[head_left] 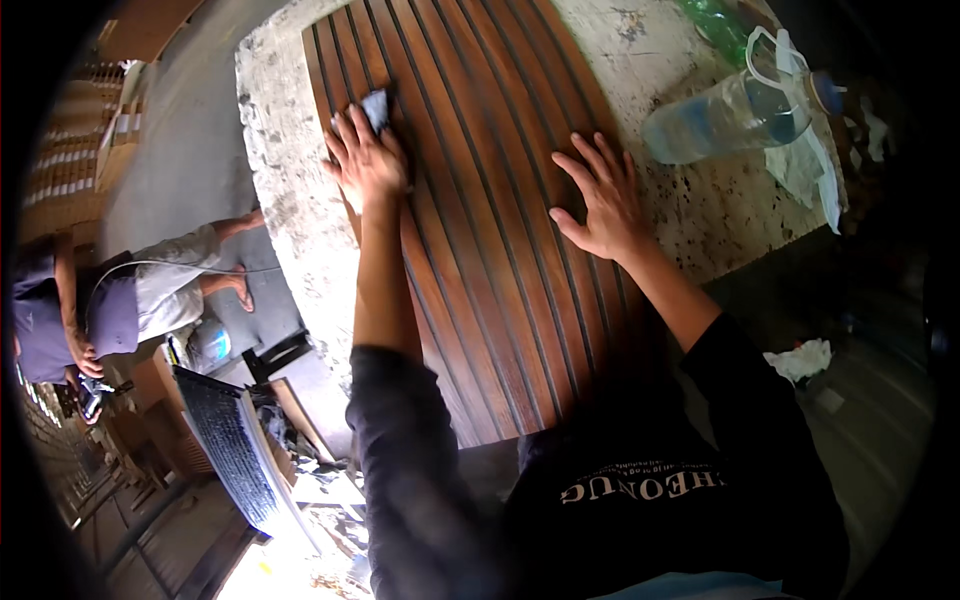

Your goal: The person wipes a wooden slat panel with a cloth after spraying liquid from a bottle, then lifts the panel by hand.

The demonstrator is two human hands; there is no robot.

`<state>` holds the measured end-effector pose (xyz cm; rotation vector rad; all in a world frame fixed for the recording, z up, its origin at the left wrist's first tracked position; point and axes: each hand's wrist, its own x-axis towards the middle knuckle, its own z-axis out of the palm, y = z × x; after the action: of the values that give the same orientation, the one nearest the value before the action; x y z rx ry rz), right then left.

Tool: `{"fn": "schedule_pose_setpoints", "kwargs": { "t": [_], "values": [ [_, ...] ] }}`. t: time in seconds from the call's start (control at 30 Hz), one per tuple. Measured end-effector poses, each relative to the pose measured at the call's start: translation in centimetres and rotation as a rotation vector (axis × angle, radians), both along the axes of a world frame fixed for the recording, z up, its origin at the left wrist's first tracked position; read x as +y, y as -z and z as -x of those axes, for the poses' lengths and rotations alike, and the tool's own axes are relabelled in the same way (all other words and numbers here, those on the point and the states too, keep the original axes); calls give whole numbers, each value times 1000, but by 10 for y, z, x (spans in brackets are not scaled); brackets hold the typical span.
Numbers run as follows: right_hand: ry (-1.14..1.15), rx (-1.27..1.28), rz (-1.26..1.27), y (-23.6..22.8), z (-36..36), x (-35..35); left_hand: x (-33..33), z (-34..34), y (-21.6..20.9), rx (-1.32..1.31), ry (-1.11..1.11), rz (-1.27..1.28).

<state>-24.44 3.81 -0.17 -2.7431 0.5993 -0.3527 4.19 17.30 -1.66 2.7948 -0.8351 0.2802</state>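
A dark brown grooved wooden panel lies lengthwise on a rough stone table. My left hand presses a small dark cloth pad onto the panel near its far left edge, fingers spread over the pad. My right hand rests flat on the panel's right side with fingers apart, holding nothing.
A clear plastic bottle lies on the table at the right, on a thin plastic bag. Another person sits at the left on the floor. A dark slatted board leans below, and crumpled paper lies at the right.
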Motion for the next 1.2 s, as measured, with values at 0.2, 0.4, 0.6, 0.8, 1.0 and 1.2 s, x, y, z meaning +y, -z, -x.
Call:
{"fn": "schedule_pose_setpoints", "kwargs": {
  "t": [0.2,0.4,0.6,0.8,1.0,1.2],
  "values": [
    [55,-43,41,9,6,-12,14,77,10,45,91,4],
    [57,-62,69,9,6,-13,101,233,-15,182,29,26],
    [-42,-648,-433,15,43,-13,158,355,-13,257,-227,41],
    [0,-804,-567,-9,152,-39,111,386,-15,230,-536,23],
    [-161,-973,-503,-102,126,-146,77,404,-3,194,-702,20],
    [-436,-721,-726,-80,80,-192,57,405,-15,208,-677,73]
  ]
}}
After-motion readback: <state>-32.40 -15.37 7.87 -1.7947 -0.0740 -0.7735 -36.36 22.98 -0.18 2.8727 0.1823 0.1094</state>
